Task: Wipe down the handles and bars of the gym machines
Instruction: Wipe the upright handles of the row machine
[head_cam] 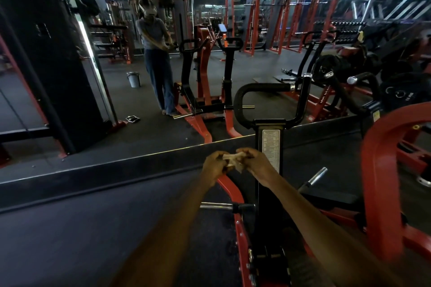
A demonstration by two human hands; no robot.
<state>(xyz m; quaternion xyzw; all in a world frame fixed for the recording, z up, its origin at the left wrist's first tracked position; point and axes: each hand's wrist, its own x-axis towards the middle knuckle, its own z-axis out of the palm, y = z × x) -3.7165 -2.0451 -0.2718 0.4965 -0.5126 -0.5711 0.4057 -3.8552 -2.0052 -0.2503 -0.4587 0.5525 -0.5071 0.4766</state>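
Both your hands are out front: left hand (215, 164) and right hand (255, 162) each curl their fingers around a pale cloth (232, 162), just before the machine's black upright (270, 147); its white label (271, 149) is too blurred to read.

A gym: red-framed weight machines (384, 170), squat racks (291, 21), wall mirror (140, 65), dumbbell rack (345, 28).
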